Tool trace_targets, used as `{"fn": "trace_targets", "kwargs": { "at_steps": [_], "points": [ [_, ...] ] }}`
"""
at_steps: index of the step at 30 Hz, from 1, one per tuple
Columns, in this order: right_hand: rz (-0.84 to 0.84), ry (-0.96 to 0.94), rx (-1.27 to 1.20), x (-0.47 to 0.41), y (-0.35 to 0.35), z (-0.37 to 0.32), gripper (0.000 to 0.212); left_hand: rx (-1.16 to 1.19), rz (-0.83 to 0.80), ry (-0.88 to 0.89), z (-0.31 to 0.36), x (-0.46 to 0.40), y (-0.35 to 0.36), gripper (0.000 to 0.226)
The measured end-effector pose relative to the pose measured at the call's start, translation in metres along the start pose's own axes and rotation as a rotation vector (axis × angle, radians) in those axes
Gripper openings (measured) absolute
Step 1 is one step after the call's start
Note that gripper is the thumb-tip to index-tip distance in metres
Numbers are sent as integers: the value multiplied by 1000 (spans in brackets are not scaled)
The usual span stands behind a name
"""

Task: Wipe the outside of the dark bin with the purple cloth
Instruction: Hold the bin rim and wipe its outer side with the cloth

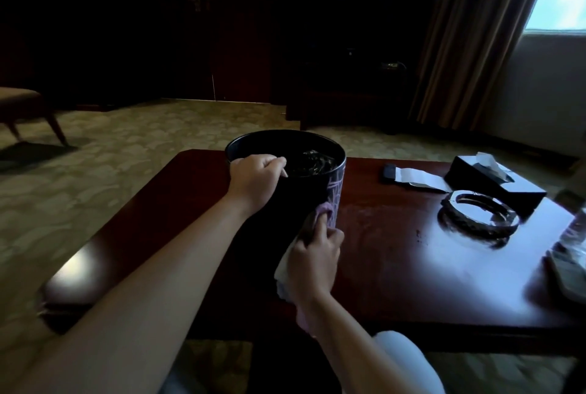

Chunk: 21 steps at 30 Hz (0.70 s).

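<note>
We are wiping now: our left hand [257, 179] curls over the bin [304, 194] rim, our right hand [314, 254] fingers seem to pinch the cloth [326, 213] against its side. Next we rub further round.

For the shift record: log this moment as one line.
step: wiping bin side | left hand: grips dark bin rim | right hand: presses purple cloth to wall | bin: upright on table

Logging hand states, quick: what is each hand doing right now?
Left hand: grips the rim of the dark bin.
Right hand: holds the purple cloth against the bin's side.
</note>
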State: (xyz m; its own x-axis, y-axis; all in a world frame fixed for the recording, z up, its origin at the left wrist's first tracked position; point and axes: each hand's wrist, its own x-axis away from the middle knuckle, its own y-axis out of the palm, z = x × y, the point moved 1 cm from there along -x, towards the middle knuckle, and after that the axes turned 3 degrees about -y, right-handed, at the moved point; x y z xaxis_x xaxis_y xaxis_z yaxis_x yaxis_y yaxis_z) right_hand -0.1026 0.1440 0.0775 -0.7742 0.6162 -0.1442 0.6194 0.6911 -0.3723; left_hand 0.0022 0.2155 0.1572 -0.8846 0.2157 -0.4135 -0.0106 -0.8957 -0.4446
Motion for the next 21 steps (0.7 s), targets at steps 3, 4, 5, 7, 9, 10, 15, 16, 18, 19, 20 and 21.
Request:
{"fn": "trace_targets", "kwargs": {
  "at_steps": [3,4,5,7,9,10,15,16,18,19,20,21],
  "points": [
    [60,-174,48,-13,-7,-21,66,139,-29,-39,-3,-3,0,35],
    [63,-247,87,-16,-7,-29,64,170,-31,-51,-3,-5,-1,33],
    [58,-306,126,-16,-7,-36,62,187,-31,-62,-3,-6,-2,32],
    [54,-373,179,-14,-4,-40,58,192,-38,-63,-4,-6,-2,30],
    [56,-355,219,-11,-3,-35,57,184,-34,-59,-4,-4,-1,29],
    [63,-324,221,-12,-3,-33,58,178,-29,-58,-3,-3,-1,28],
    [31,-345,209,-13,-4,-37,60,157,-30,-71,-3,-4,-1,26],
    [28,-283,184,-14,-6,-38,62,165,-28,-78,-3,-4,-1,25],
    [30,-193,137,-15,-7,-37,65,178,-20,-86,-3,-3,-1,25],
    [14,-207,159,-13,-7,-38,64,165,-19,-82,-2,-3,-1,26],
    [-12,-228,188,-11,-7,-38,63,143,-22,-74,-2,-3,0,26],
    [-29,-238,213,-9,-7,-37,61,125,-23,-70,-2,-2,0,26]
  ]
}}
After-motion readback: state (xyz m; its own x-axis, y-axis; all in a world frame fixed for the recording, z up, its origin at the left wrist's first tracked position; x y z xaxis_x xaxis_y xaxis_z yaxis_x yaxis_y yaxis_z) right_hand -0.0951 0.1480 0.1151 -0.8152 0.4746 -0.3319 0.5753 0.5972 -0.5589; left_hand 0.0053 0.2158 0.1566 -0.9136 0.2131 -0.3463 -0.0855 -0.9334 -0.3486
